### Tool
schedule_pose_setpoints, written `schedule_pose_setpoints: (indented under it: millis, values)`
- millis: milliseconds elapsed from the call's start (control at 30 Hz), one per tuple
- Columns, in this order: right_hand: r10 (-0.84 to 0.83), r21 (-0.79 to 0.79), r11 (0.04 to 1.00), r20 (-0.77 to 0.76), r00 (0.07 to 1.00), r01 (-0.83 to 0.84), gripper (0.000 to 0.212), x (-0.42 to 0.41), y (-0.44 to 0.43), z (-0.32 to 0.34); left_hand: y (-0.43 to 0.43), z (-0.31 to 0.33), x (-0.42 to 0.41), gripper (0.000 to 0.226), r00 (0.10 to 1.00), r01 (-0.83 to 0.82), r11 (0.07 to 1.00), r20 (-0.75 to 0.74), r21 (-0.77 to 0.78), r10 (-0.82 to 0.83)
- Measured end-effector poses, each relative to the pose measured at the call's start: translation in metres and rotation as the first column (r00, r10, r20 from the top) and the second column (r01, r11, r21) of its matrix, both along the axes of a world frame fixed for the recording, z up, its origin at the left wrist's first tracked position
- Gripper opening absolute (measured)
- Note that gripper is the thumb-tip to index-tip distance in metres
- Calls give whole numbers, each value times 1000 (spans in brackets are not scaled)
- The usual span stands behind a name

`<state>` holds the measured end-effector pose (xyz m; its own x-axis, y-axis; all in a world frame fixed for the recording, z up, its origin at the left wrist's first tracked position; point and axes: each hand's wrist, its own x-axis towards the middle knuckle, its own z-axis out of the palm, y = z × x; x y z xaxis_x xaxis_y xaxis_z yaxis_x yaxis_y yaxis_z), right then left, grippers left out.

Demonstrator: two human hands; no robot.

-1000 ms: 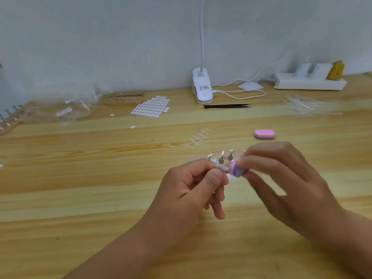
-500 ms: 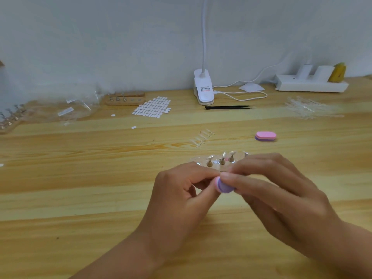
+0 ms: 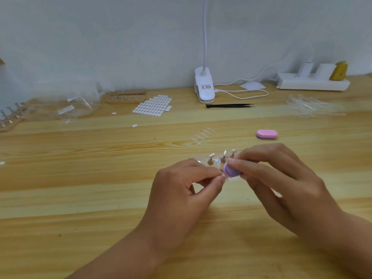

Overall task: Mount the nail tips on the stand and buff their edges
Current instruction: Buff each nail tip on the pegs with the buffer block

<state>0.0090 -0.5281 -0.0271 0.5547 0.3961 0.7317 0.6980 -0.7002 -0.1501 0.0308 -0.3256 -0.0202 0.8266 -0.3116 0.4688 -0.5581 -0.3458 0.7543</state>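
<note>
My left hand (image 3: 181,190) pinches a small clear nail tip (image 3: 223,177) between thumb and forefinger; most of the tip is hidden. My right hand (image 3: 281,178) grips a pink and purple buffer block (image 3: 231,171), whose purple end touches the tip. Just behind both hands stands a clear stand (image 3: 203,161) with small metal pegs (image 3: 210,160) carrying nail tips. A loose strip of clear nail tips (image 3: 203,136) lies farther back on the wooden table.
A second pink and purple buffer (image 3: 266,134) lies to the right. Black tweezers (image 3: 229,105), a sheet of white adhesive tabs (image 3: 154,105), a wooden stand (image 3: 125,97), plastic bags (image 3: 68,107), a clip lamp (image 3: 204,88), a power strip (image 3: 312,83) and a heap of clear tips (image 3: 308,106) line the back.
Both hands dropped slightly toward me from beside the stand. The buffer turned in my right hand so its purple face shows, staying against the nail tip.
</note>
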Motion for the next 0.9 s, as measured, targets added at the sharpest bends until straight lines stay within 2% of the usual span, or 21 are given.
schedule_pose_setpoints:
  millis: [133, 267, 400, 567, 800, 900]
  values:
    - [48, -50, 998, 17, 999, -47, 29, -3, 5, -3, 0, 2, -1, 9, 1000, 11, 1000, 6, -23, -11]
    - [-25, 23, 999, -23, 999, 26, 27, 0, -3, 1, 0, 1, -1, 12, 998, 10, 998, -55, -66, -14]
    - [53, -34, 998, 6, 999, -53, 30, -3, 4, -2, 1, 1, 0, 13, 997, 19, 996, -71, -85, -26]
    - [-14, -9, 1000, -17, 1000, 14, 26, 0, -1, -2, 2, -2, 2, 13, 993, 23, 993, -113, -112, -36]
    - [5, -1, 1000, 1, 1000, -5, 26, 0, 1, -2, 2, -3, 3, 12, 991, 32, 994, -126, -102, -45]
    - [47, -46, 998, 21, 999, -46, 31, -3, 5, -4, 2, -2, 2, 8, 992, 71, 994, -101, -80, -79]
